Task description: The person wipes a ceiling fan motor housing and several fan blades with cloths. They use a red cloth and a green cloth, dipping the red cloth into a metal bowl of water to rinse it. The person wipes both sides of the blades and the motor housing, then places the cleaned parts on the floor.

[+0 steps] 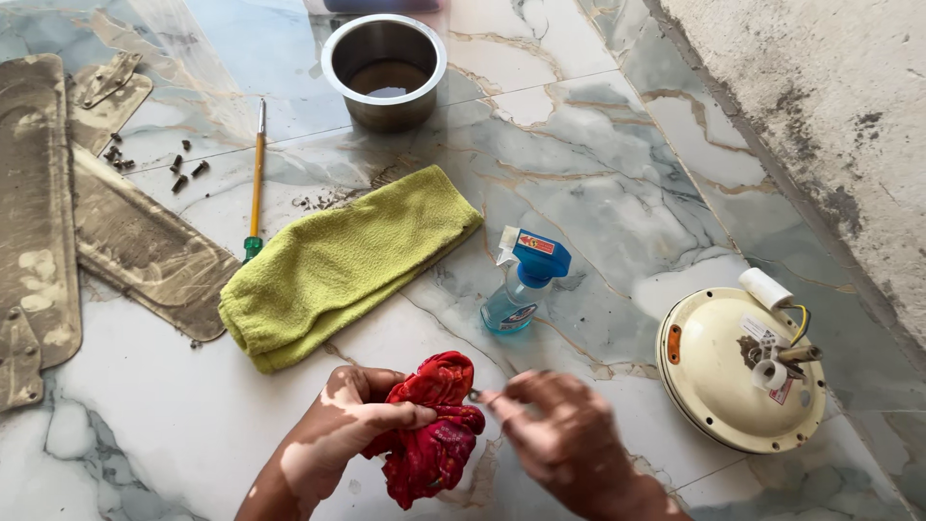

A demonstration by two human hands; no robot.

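**Both hands at the red rag, a small screw pinched against it**

I have my left hand [352, 425] closed around a crumpled red patterned cloth [432, 434], thumb pressed across its upper fold; that grip is firmly shut on the fabric, which hangs bunched just above the glossy marble-patterned floor [598, 193]; my right hand [559, 434] is blurred, yet its fingertips [506, 394] are pinched shut on a small dark metal screw [475, 395], held touching the cloth's right edge, just beside the left thumb.

Just beyond the grip, up and to the right, a small clear spray bottle with a blue trigger head [521, 285] stands upright; farther up and to the left of the grip lies a folded yellow-green towel [342, 265]; at its far left end a slim screwdriver with a yellow shaft and green handle [256, 183] lies near it; well beyond the towel sits a round stainless-steel pot [384, 69]; well to the right of my right hand rests a cream round fan motor housing with wires and a white capacitor [738, 371]; far to the left of the grip lie dusty brown fan blades [58, 222], with loose dark screws [178, 172] scattered near them.
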